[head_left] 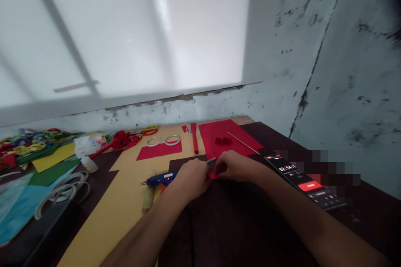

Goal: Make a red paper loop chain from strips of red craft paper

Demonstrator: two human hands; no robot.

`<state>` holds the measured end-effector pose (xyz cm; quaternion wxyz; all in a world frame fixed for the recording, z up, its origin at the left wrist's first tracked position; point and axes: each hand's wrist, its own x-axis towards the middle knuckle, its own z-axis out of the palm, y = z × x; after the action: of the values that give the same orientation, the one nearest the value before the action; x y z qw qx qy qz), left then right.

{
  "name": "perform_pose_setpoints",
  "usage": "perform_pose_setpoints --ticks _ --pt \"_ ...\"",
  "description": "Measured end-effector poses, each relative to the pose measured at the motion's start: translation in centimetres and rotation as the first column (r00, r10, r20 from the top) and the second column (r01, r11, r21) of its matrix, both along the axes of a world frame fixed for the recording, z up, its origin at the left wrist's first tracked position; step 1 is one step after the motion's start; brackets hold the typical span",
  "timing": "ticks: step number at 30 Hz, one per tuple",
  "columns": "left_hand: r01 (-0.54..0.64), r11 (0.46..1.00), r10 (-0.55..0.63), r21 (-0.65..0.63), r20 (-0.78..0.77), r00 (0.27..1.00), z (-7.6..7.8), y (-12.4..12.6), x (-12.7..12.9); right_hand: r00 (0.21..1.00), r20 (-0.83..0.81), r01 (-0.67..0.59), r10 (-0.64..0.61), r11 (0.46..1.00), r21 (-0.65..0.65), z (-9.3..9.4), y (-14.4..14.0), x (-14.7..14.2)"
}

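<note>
My left hand (190, 178) and my right hand (235, 166) meet over the dark table, fingers closed together on a small red paper piece (213, 175) held between them. A thin grey stick (211, 160) pokes out just above the left hand's fingers. A blue glue gun (159, 179) lies just left of my left hand, its nozzle pointing left. Behind the hands lies a red paper sheet (219, 130) with small red rolled pieces (223, 140) and a thin wooden stick (242, 142) on it.
A phone (305, 181) with a running timer lies right of my right hand. A smaller red sheet (159, 150), two tape rings (163, 139), a red rolled tube (194, 138), yellow card (125, 192), coloured papers and ribbons (34, 144) fill the left. A peeling wall rises behind.
</note>
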<state>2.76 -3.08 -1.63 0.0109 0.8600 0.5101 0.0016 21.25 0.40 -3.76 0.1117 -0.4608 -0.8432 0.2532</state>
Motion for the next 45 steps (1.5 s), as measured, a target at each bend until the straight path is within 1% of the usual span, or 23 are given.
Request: perform_pose_setpoints --ticks 5,8,11,16,26,34,45 --pt "-0.007 0.998 0.009 -0.058 0.038 0.999 0.2 0.4 -0.3 1.000 0.018 -0.015 0.014 0.999 0.028 0.0 0.2 -0.1" --pt "0.003 0.996 0.005 -0.087 0.098 0.995 -0.1 0.9 -0.7 1.000 0.007 0.003 -0.004 1.000 0.031 -0.3 0.4 -0.2" --pt "-0.020 0.996 0.031 -0.083 0.131 0.991 -0.5 1.3 -1.0 1.000 0.016 0.018 -0.018 0.999 0.035 -0.4 0.5 -0.4" --pt "-0.087 0.991 0.099 -0.101 0.121 0.988 -0.7 1.3 -0.9 0.995 0.057 0.076 -0.079 0.996 0.050 -0.1 0.5 -0.7" --pt "-0.138 0.982 0.148 -0.130 0.072 0.986 -0.5 1.7 -1.1 0.985 0.101 0.134 -0.136 0.990 0.031 0.2 0.5 -1.1" --pt "-0.166 0.978 0.174 -0.128 0.060 0.983 -0.6 2.0 -1.0 0.982 0.115 0.152 -0.151 0.988 0.002 0.5 0.3 -1.3" --pt "-0.162 0.978 0.170 -0.129 0.055 0.984 -0.6 2.2 -1.1 0.973 0.140 0.184 -0.184 0.983 0.011 0.6 0.2 -1.7"
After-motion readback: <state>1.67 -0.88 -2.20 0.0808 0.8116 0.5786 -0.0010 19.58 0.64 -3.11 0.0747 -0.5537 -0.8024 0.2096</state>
